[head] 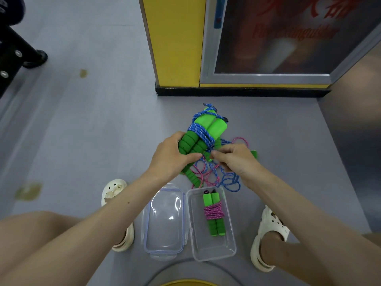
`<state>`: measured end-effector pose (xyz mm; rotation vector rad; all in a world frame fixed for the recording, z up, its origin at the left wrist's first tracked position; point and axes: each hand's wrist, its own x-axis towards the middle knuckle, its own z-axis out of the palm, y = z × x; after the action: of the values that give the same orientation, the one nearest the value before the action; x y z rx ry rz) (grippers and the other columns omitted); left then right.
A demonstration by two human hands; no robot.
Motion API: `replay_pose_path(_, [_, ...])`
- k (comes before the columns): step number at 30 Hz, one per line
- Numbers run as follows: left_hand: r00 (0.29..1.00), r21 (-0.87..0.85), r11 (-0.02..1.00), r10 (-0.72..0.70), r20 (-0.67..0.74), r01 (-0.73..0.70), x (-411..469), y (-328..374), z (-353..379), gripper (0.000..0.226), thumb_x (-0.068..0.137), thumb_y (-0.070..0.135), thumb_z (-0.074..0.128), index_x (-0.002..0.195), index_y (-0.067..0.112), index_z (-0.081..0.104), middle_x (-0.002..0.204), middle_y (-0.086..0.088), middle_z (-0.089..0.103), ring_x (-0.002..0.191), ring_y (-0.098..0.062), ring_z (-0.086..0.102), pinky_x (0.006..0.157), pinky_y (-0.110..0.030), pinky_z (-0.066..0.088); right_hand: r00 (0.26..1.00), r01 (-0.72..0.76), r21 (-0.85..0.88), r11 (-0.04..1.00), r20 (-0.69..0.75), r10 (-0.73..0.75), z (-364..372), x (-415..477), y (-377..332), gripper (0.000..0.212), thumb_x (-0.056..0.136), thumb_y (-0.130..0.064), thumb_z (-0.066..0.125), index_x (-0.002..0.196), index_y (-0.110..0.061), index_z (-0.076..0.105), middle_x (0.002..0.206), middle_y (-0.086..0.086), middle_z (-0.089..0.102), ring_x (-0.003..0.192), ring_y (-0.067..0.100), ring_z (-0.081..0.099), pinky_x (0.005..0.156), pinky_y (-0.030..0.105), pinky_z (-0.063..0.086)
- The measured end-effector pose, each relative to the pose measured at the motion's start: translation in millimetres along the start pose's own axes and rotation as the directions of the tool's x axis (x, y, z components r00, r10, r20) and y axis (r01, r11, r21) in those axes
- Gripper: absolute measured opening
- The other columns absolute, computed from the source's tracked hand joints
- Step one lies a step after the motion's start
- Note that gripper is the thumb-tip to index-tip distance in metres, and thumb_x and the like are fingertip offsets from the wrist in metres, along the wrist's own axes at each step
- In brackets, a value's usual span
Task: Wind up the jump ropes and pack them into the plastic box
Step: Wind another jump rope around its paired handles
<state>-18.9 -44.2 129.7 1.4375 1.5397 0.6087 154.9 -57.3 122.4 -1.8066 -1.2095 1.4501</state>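
My left hand grips the dark green foam ends of a pair of green jump-rope handles, with blue cord wound around their middle. My right hand pinches the blue cord just below the wraps. Loose blue and pink cord lies tangled on the floor under my hands, with another green handle in it. The clear plastic box sits open on the floor between my feet. Inside it lies a wound jump rope with green handles and pink cord.
The box's clear lid lies just left of the box. My white clogs flank both. A yellow pillar and a glass-fronted cabinet stand ahead. A black stand base is at the far left.
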Motion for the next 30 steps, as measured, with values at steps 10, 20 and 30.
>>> replay_pose_path(10, [0.98,0.416,0.909,0.087,-0.178,-0.005,-1,-3,3,0.047,0.074,0.045,0.075,0.111,0.024,0.056,0.09,-0.001,0.067,0.085,-0.027,0.061,0.07,-0.036,0.051,0.994,0.042,-0.02,0.999,0.1,-0.039,7,-6,-4,0.026,0.096,-0.019,0.054,0.082,-0.002,0.069,0.05,0.003,0.052,0.032,0.001,0.036,0.039,0.01,0.03])
replay_pose_path(20, [0.907,0.825,0.54,0.413,-0.088,-0.166,-15,-1,9,0.038,0.061,0.021,0.086,0.087,0.011,0.06,0.058,-0.003,0.06,0.049,-0.028,0.052,0.045,-0.02,0.006,0.994,0.032,0.068,0.997,0.106,-0.039,7,-6,-6,0.021,0.093,-0.017,0.058,0.079,-0.008,0.071,0.06,0.003,0.053,0.048,0.01,0.042,0.05,0.018,0.037])
replay_pose_path(30, [0.752,0.87,0.409,0.656,-0.07,-0.276,-12,-9,23,0.041,0.05,-0.005,0.077,0.088,0.005,0.067,0.072,-0.006,0.067,0.057,-0.026,0.064,0.044,-0.025,0.04,0.994,-0.073,0.227,0.971,0.092,0.053,17,-2,-10,0.038,0.088,-0.048,0.058,0.087,-0.01,0.058,0.068,0.014,0.037,0.044,0.012,0.025,0.045,0.023,0.023])
